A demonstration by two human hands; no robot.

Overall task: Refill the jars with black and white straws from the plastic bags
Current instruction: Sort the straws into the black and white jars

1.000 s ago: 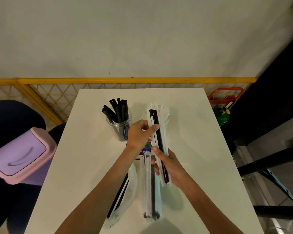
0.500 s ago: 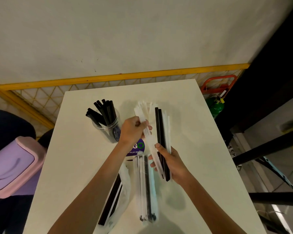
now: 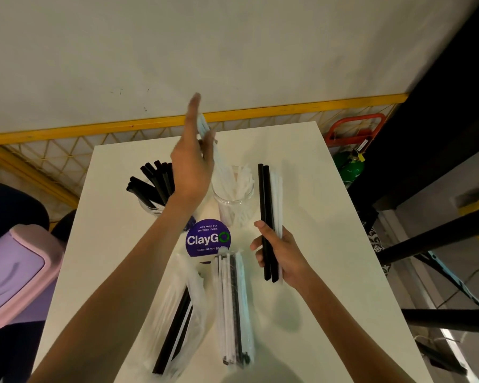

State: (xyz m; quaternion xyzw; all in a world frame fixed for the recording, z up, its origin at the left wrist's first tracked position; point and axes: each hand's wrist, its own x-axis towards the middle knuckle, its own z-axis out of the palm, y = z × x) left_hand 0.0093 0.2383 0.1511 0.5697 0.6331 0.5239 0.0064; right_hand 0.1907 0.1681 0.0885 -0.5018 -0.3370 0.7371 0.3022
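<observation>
Left hand (image 3: 191,172) pinches white straws (image 3: 203,127) above the white-straw jar (image 3: 233,200); right hand (image 3: 280,252) grips a mixed black-and-white bundle (image 3: 268,203). Risk: tilted straws could miss the mouth or tip the light jar.

Indoor light, dim, warm-grey cast. White desk (image 3: 329,217) is the brightest surface, with no hard glare. A soft shadow lies on the desk nearer the viewer than the right hand (image 3: 280,252); the source is probably overhead and ahead. Left hand (image 3: 191,172) is motion-blurred, and the white straws (image 3: 205,128) in its grip smear to a pale streak. Black straws (image 3: 266,217) in the right hand are crisp-edged. Right edge falls near black. Wide-angle bowing: the yellow rail (image 3: 94,128) curves and the desk sides splay.
</observation>
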